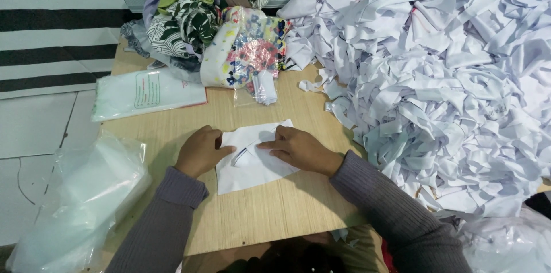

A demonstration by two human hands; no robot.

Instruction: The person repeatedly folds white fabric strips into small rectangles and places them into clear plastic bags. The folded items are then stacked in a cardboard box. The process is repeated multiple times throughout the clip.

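White fabric piece [252, 161] lay flat on the wooden worktop [275, 210] straight in front of me, spread out so both hands could work its middle. I had my left hand [200, 150] curled loosely, knuckles up, resting on the piece's left edge to keep it from sliding. My right hand [298, 148] pressed down flat, fingers together and pointing left over a small fold. The heap of white scraps [447, 78] sat close at my right
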